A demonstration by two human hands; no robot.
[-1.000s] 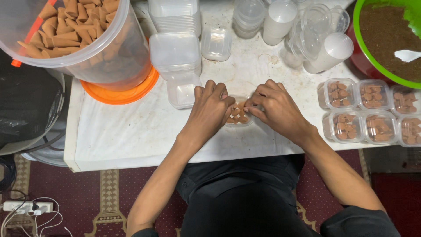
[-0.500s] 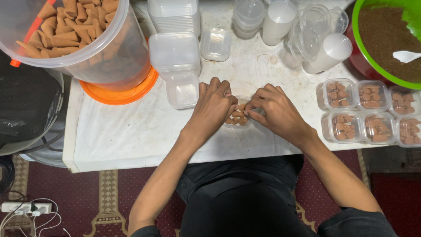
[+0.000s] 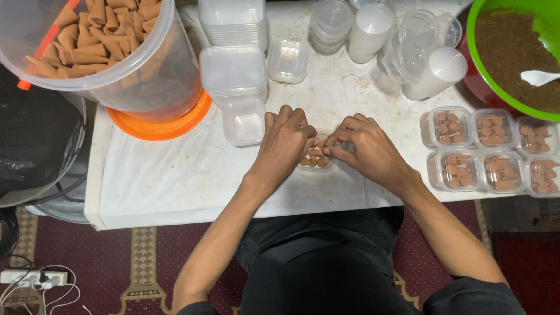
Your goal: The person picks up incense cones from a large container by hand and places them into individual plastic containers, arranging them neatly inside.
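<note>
A small clear plastic box (image 3: 315,158) with several brown cones in it sits on the white table (image 3: 175,175), mostly covered by my two hands. My left hand (image 3: 284,144) curls over its left side, fingertips on the cones. My right hand (image 3: 363,147) pinches at the box's right side; whether it grips a cone or the rim is hidden. An empty clear box (image 3: 244,121) lies just left of my left hand.
A big clear bucket of brown cones (image 3: 99,46) stands on an orange lid at the back left. Stacked clear boxes (image 3: 233,64) and cups (image 3: 408,46) line the back. Several filled boxes (image 3: 490,151) sit right, below a green bowl of brown powder (image 3: 513,52).
Both hands have shifted slightly over the small box, the fingers working among the cones. Nothing else has moved.
</note>
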